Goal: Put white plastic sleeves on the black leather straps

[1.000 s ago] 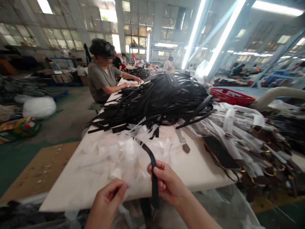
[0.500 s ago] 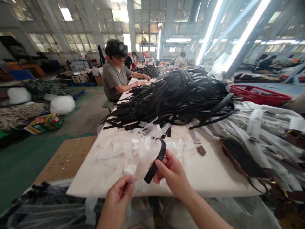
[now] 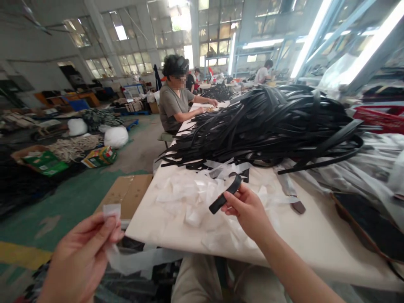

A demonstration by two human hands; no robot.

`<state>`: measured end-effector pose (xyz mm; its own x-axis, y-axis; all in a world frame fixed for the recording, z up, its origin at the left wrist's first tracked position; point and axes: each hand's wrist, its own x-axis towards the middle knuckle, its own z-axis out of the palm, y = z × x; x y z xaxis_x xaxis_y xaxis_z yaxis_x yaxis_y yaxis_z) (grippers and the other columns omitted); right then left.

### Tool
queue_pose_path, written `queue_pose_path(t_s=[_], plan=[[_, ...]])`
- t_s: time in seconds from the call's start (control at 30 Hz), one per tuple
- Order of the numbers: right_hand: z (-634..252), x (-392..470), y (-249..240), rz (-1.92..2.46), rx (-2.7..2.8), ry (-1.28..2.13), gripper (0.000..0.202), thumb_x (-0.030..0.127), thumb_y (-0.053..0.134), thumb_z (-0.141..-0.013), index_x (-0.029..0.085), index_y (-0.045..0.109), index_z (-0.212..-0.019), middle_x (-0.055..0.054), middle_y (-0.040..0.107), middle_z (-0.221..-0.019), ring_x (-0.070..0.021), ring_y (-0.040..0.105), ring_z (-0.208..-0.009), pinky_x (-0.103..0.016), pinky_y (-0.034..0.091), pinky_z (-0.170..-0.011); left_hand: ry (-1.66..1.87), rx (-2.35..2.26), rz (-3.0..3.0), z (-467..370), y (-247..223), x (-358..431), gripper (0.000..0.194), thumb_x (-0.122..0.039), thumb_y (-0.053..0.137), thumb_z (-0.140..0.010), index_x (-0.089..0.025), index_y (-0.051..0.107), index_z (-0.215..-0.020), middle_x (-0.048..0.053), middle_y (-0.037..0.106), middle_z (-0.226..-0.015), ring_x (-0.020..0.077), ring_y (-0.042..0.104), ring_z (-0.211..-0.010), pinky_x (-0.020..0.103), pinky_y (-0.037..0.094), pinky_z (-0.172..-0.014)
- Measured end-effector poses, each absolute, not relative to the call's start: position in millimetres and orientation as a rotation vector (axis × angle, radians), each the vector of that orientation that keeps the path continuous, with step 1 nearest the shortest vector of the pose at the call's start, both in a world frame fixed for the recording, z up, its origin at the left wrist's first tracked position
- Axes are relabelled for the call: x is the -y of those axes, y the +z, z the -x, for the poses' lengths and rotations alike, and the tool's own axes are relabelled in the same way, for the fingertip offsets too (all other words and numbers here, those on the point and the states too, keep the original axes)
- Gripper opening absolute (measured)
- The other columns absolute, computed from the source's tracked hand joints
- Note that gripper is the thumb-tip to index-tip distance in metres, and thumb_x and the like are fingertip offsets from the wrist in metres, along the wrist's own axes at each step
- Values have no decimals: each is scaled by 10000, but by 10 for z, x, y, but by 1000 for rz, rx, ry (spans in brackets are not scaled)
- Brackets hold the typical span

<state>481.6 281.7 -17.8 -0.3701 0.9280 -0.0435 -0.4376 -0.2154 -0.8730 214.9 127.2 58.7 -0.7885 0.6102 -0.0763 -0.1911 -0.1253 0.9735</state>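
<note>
Pinched in right hand [image 3: 249,208], black strap [image 3: 225,194] juts left; left hand [image 3: 80,256] pinches clear film [image 3: 132,256].

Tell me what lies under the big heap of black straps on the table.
The heap of black straps rests on the white table. Clear wrapper scraps poke out beneath its front edge. Whatever lies under the middle of the heap is covered and cannot be seen.

Black strap [image 3: 226,193] & black strap pile [image 3: 268,122], white paper scraps [image 3: 192,195], red basket [image 3: 383,118], green floor [image 3: 63,206].
</note>
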Motion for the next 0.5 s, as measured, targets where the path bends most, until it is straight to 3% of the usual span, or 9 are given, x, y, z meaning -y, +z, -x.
queue_pose_path(t_s=[0.1, 0.2, 0.37, 0.5], plan=[[-4779, -2744, -157, 720, 886, 1871, 450, 360, 900, -615, 151, 580, -853, 8, 679, -679, -99, 647, -494, -122, 510, -419, 1642, -1680, -793, -2297, 538, -1217, 335, -363, 934, -468, -171, 713, -631, -23, 618, -555, 70, 490, -455, 141, 423, -442], [-4750, -2653, -135, 695, 808, 1945, 448, 351, 912, -594, 148, 585, -823, 12, 670, -639, -105, 645, -475, -119, 509, -401, 1307, -1618, -991, -2585, 288, -1328, 405, -459, 827, -661, -155, 606, -510, -36, 500, -502, 79, 453, -490, 159, 379, -479], [-4748, -2574, -174, 630, 849, 1979, 399, 337, 873, -675, 148, 585, -876, 10, 676, -640, -111, 663, -496, -117, 516, -418, 1275, -1487, -893, -2954, -141, -1523, 435, -453, 822, -655, -157, 536, -513, -49, 465, -500, 85, 404, -502, 183, 318, -505], [-4729, -2554, -198, 628, 899, 1971, 398, 341, 858, -697, 149, 570, -893, 16, 681, -676, -107, 666, -500, -121, 514, -425, 1337, -1489, -830, -3054, -207, -1565, 412, -400, 838, -616, -155, 523, -513, -57, 442, -516, 86, 402, -498, 186, 303, -493]])
